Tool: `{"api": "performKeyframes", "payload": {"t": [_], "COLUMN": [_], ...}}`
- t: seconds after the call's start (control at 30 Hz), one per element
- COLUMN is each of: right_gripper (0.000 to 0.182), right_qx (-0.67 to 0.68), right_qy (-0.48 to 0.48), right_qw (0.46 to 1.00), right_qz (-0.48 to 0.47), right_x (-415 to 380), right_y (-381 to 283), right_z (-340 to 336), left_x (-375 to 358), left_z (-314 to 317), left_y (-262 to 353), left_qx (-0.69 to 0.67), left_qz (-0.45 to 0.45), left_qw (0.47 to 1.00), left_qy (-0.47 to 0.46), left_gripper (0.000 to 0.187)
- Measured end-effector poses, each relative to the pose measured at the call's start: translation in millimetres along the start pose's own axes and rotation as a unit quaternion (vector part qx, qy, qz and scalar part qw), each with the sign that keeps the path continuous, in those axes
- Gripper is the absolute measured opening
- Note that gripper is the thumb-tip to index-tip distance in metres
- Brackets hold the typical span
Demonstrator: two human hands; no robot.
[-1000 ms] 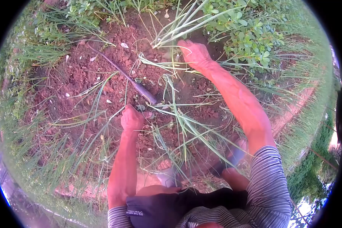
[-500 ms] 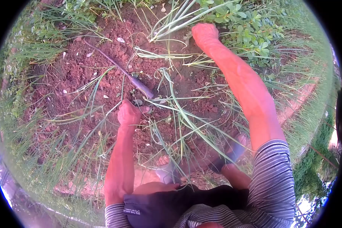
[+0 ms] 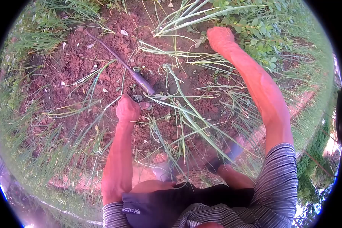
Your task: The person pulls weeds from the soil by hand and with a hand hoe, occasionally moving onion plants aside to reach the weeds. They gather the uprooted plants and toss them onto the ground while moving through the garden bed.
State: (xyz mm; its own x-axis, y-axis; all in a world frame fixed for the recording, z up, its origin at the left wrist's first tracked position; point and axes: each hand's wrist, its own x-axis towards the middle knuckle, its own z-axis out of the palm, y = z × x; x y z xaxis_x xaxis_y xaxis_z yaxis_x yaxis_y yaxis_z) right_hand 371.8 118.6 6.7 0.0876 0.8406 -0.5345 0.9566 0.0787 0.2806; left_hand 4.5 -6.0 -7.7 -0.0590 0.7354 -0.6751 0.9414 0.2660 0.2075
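Observation:
My left hand (image 3: 128, 109) is low over the reddish soil (image 3: 76, 68), its fingers closed around something I cannot make out, with thin green stalks beside it. Just above it lies the thick end of a dark, slender tool (image 3: 121, 60), which slants up to the left. Stretched out to the upper right, my right hand (image 3: 220, 37) is a closed fist at the edge of leafy plants (image 3: 252, 28). What it holds, if anything, is hidden. A clump of long onion-like leaves (image 3: 178, 22) fans out left of that fist.
Long green stalks (image 3: 190, 106) lie across the soil between my arms. My feet (image 3: 161, 167) are near the bottom, partly behind stalks. Grassy plants (image 3: 41, 41) stand along the left side, and a pale ridge (image 3: 304, 100) runs along the right.
My right hand has moved right and slightly down, and the leaf clump appears shifted right with it. My left hand sits slightly higher in view, still closed.

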Motion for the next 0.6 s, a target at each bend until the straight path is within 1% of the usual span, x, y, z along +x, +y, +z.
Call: {"api": "performKeyframes", "payload": {"t": [0.1, 0.13, 0.23, 0.27, 0.37, 0.43, 0.47, 0.53, 0.6], "right_gripper": [0.024, 0.028, 0.032, 0.031, 0.028, 0.023, 0.02, 0.019, 0.027], "right_qx": [0.03, 0.012, 0.012, 0.062, 0.181, 0.195, 0.123, 0.246, 0.059], "right_qy": [0.029, 0.098, 0.113, 0.16, 0.118, 0.228, 0.287, 0.312, 0.319], "right_qw": [0.999, 0.995, 0.992, 0.983, 0.974, 0.95, 0.946, 0.909, 0.941], "right_qz": [0.003, 0.016, -0.045, -0.069, -0.071, -0.087, -0.089, -0.123, -0.099], "right_x": [-7.1, -11.1, -19.1, -22.3, -0.2, 29.0, 55.0, 94.7, 125.8], "right_y": [7.0, 4.7, -8.6, -15.7, -26.0, -22.0, -18.5, -2.9, 13.0], "right_z": [9.5, 15.7, 12.7, 7.8, -10.8, -4.4, 7.0, 22.8, 22.1], "left_x": [1.5, 0.8, -0.7, 0.5, -0.3, 0.0, 1.3, 1.7, 2.7], "left_z": [2.3, 1.1, 0.3, 2.9, 2.0, 3.6, 3.6, 1.4, 3.8], "left_y": [-3.4, -2.4, -0.8, -3.3, -1.2, -2.1, -1.0, 1.7, -1.9], "left_qx": [-0.011, -0.009, -0.003, -0.005, 0.0, 0.0, 0.008, 0.019, 0.023], "left_qz": [0.015, 0.009, 0.001, 0.004, 0.004, 0.005, -0.004, -0.013, -0.006], "left_qw": [1.0, 1.0, 1.0, 1.0, 1.0, 1.0, 1.0, 1.0, 1.0], "left_qy": [0.012, 0.008, 0.0, 0.003, 0.006, 0.011, 0.007, 0.001, 0.009], "left_gripper": [0.078, 0.077, 0.074, 0.074, 0.075, 0.075, 0.075, 0.075, 0.074]}}
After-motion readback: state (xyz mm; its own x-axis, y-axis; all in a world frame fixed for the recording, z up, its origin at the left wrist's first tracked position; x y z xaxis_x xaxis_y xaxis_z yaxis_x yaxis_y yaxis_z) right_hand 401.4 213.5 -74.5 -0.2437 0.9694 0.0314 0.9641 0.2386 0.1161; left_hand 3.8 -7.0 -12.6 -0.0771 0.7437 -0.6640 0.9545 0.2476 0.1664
